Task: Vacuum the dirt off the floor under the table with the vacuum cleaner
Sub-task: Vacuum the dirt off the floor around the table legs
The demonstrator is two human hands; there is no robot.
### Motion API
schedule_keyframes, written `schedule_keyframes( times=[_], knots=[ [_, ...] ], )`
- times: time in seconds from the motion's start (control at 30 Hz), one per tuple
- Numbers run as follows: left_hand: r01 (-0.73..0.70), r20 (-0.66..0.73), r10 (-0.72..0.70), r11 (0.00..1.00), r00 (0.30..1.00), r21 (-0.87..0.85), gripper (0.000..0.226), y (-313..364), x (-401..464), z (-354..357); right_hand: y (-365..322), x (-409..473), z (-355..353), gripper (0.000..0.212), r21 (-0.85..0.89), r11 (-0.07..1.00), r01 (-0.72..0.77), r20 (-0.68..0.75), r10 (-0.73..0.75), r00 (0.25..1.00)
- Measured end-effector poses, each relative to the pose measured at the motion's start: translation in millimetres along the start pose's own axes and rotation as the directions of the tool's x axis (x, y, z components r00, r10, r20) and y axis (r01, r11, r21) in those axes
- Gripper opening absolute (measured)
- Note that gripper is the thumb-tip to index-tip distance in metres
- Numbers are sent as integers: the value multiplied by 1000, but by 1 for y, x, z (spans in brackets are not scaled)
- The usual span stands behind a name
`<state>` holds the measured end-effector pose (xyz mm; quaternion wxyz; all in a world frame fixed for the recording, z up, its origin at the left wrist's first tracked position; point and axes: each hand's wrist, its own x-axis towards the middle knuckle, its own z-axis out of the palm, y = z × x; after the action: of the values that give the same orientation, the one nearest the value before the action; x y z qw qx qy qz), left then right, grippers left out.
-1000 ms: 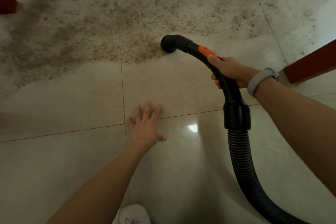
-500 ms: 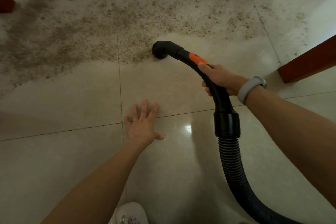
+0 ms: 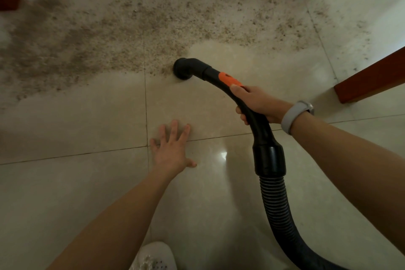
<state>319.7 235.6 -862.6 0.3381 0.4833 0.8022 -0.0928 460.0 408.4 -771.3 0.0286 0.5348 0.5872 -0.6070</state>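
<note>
Your right hand (image 3: 255, 103) is gripping the black curved vacuum nozzle (image 3: 183, 68), sliding it leftward along the brown gritty dirt (image 3: 98, 35); your left hand (image 3: 173, 149), fingers spread, is bracing on the glossy beige tiled floor (image 3: 76, 116).

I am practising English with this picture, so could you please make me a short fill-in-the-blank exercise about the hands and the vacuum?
1. The right hand grips the curved black vacuum handle just below its ____ button.
2. The left hand rests ____ on the beige tiled floor.
3. The round black nozzle touches the near edge of the brown ____.

Missing words: orange; flat; dirt
</note>
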Motion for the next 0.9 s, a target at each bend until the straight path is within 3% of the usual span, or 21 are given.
schedule_keyframes(
  times=[0.43, 0.9],
  knots=[
    [-2, -2, 2, 1000, 1000, 17, 109, 0, -1, -1, -7, 7, 28, 31, -219, 971, 99, -84, -120, 989],
    [-10, -26, 11, 1000, 1000, 26, 108, -4, 1, 4, -18, 22, 3, 30, -196, 980, 45, -220, -88, 972]
  ],
)
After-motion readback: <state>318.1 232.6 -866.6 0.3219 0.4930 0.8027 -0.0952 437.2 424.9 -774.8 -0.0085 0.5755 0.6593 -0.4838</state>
